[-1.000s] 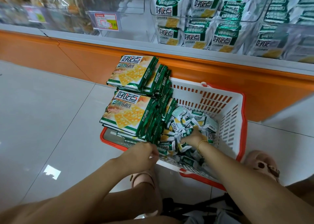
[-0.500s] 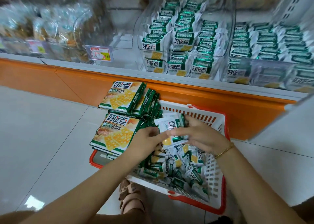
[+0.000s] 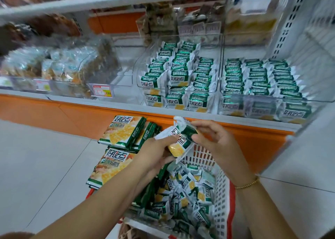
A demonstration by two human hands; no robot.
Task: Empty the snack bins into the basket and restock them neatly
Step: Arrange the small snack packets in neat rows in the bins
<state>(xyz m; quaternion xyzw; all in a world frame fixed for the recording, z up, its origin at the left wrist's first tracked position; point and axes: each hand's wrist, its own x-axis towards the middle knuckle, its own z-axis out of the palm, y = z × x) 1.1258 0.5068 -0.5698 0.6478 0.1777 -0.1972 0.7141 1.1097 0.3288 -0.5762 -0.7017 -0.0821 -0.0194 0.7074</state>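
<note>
Currently left grip (image 3: 155,153) clutches packet stack (image 3: 178,142), right grip (image 3: 217,144) pinches its top edge; slippery wrappers could slide, spilling into basket (image 3: 223,193).

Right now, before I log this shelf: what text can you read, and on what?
"好吃点": big packs, stacked on the basket's left side.
"好吃点": packet, held over the basket.
"好吃点": small packs in the bins.
"7.80": red price tag; the rest of it is blurred.
Smaller print on all packs: too blurred to read.
Left tags: blurred.
</note>
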